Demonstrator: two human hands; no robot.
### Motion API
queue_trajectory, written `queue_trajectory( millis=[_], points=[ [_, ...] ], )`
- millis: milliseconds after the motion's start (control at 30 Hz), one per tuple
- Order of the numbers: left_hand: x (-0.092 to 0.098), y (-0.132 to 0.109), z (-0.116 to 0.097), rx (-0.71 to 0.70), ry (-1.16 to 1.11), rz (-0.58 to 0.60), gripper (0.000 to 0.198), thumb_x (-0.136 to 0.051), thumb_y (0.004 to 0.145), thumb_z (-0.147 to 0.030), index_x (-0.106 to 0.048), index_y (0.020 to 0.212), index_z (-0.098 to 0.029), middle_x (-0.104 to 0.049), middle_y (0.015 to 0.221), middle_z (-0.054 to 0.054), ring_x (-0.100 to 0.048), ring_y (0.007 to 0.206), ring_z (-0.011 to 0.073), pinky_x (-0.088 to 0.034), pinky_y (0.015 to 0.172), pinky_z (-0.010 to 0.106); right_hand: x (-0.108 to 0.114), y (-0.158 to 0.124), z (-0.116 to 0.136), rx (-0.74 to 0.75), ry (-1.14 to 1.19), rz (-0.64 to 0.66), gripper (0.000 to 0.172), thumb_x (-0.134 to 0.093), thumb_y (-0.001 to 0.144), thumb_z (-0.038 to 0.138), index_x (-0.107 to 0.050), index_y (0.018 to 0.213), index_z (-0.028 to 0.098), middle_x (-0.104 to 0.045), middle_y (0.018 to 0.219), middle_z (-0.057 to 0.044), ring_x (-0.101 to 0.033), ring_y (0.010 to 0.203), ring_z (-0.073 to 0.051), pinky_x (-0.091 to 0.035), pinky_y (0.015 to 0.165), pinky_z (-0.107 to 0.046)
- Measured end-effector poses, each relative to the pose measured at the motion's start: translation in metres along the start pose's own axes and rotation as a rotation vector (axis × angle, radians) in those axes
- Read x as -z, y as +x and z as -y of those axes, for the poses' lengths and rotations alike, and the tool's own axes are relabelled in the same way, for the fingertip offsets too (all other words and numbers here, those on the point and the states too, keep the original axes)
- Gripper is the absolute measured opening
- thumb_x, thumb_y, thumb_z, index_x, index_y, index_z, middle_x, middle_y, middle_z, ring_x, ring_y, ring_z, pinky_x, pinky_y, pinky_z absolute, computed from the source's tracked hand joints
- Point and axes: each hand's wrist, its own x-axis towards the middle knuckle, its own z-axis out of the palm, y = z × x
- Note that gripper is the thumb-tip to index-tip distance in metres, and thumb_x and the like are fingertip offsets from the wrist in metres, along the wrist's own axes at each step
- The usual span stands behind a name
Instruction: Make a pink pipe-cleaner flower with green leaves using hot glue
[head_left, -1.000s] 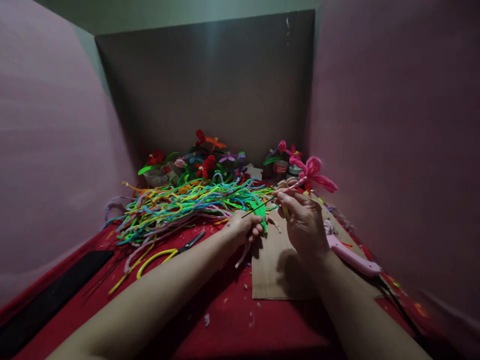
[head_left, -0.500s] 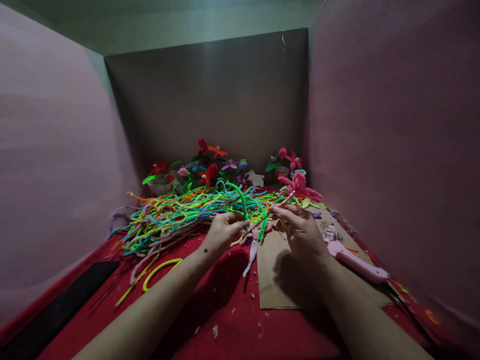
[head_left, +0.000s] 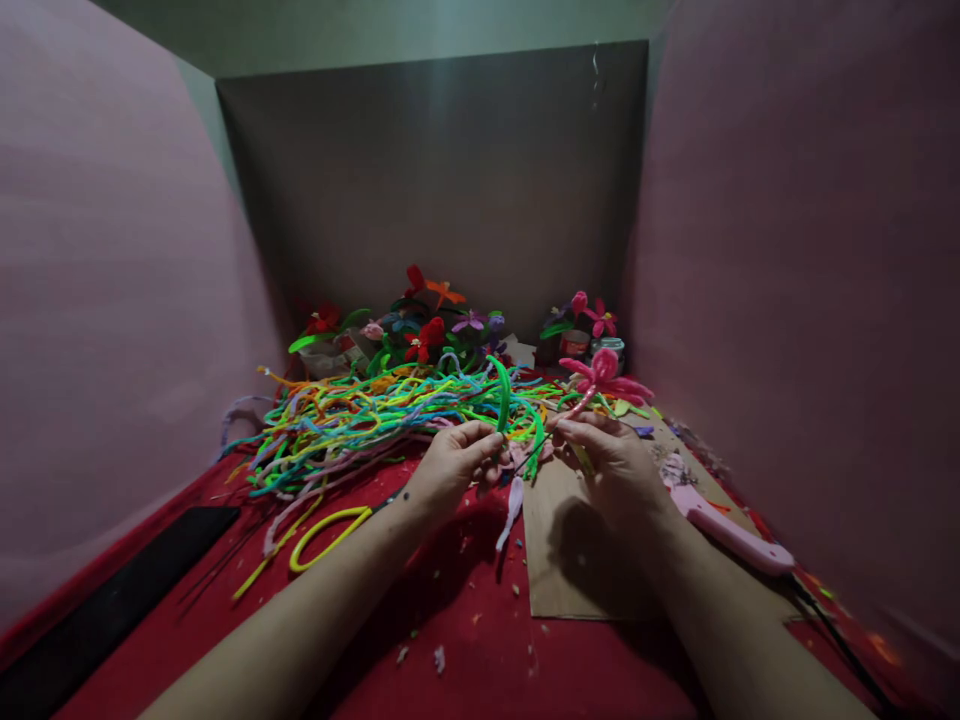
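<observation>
A pink fuzzy flower stands above my right hand, whose fingers are closed on its stem. The stem looks wrapped in shiny pink near the bloom, with a thin dark wire running down to the left. My left hand has its thumb and fingers pinched at the left end of the stem, beside a curved green fuzzy strip; the exact grip is too small to tell. Under my right hand lies a brown cardboard sheet. A pale pink fuzzy piece lies between the hands.
Many coloured fuzzy stems are heaped at the back left. Finished flowers stand behind them. Yellow-handled scissors lie near my left forearm. A pink corded tool is at the right, a black slab at the left.
The view has shifted slightly, so the scene sits further right. More of the scissors shows beside my left forearm. Both hands stay close together around the flower's stem.
</observation>
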Motion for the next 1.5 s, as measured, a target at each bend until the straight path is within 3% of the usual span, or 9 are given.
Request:
queue_trajectory(
  millis=[300,500,700,833,1167,1300,1500],
  points=[
    [-0.013,-0.014,-0.004,-0.046,0.031,0.003,0.022,-0.062,0.072,-0.033,-0.063,0.075,-0.01,-0.063,0.065,0.004,-0.053,0.056,0.0093,-0.038,0.054,0.02,-0.007,-0.005,-0.014,-0.076,-0.06,0.141,0.008,-0.07,0.06,0.024,-0.067,0.062,0.016,-0.059,0.057,0.001,-0.045,0.051,-0.008,-0.033,0.05,-0.022],
    [-0.016,-0.018,0.001,-0.044,-0.005,-0.02,0.02,-0.064,0.071,-0.03,-0.064,0.071,-0.011,-0.066,0.067,0.006,-0.057,0.061,0.0119,-0.04,0.059,0.022,-0.014,-0.011,-0.012,-0.024,-0.18,0.169,0.007,-0.068,0.059,0.023,-0.07,0.062,0.016,-0.058,0.055,0.001,-0.044,0.051,-0.01,-0.033,0.05,-0.024],
    [-0.018,-0.018,0.003,0.047,-0.114,0.025,0.018,-0.063,0.072,-0.028,-0.057,0.068,-0.011,-0.063,0.062,0.003,-0.058,0.051,0.0106,-0.041,0.048,0.021,-0.013,-0.013,-0.014,0.021,-0.279,0.185,0.01,-0.069,0.06,0.026,-0.069,0.061,0.017,-0.057,0.058,0.001,-0.041,0.052,-0.009,-0.028,0.049,-0.024],
    [-0.019,-0.019,0.003,0.152,-0.161,0.01,0.021,-0.066,0.069,-0.029,-0.052,0.067,-0.014,-0.06,0.057,0.0,-0.047,0.037,0.0046,-0.03,0.034,0.015,-0.012,-0.012,-0.015,0.012,-0.278,0.165,0.011,-0.071,0.058,0.026,-0.067,0.06,0.015,-0.054,0.054,0.002,-0.037,0.05,-0.008,-0.027,0.048,-0.023],
    [-0.02,-0.02,0.001,0.238,-0.222,0.085,0.025,-0.065,0.068,-0.034,-0.052,0.067,-0.014,-0.053,0.052,-0.003,-0.03,0.031,0.0002,-0.019,0.029,0.014,-0.01,-0.011,-0.031,-0.097,-0.011,0.287,0.006,-0.07,0.062,0.022,-0.068,0.06,0.017,-0.054,0.054,0.002,-0.042,0.052,-0.009,-0.032,0.053,-0.023],
    [-0.024,-0.023,0.001,0.114,-0.065,-0.028,0.022,-0.062,0.072,-0.032,-0.05,0.069,-0.014,-0.055,0.054,-0.003,-0.036,0.032,0.0013,-0.023,0.031,0.014,-0.014,-0.011,-0.033,-0.095,0.007,0.257,0.008,-0.069,0.063,0.023,-0.066,0.058,0.017,-0.054,0.052,0.002,-0.044,0.052,-0.01,-0.035,0.057,-0.025],
    [-0.023,-0.027,0.013,-0.362,0.486,-0.188,0.013,-0.049,0.081,-0.023,-0.052,0.093,-0.019,-0.06,0.072,-0.001,-0.052,0.052,0.0068,-0.04,0.051,0.019,-0.021,-0.013,-0.029,-0.06,-0.002,0.179,0.001,-0.068,0.061,0.021,-0.067,0.062,0.02,-0.063,0.064,0.001,-0.053,0.06,-0.013,-0.04,0.07,-0.028]
  ],
)
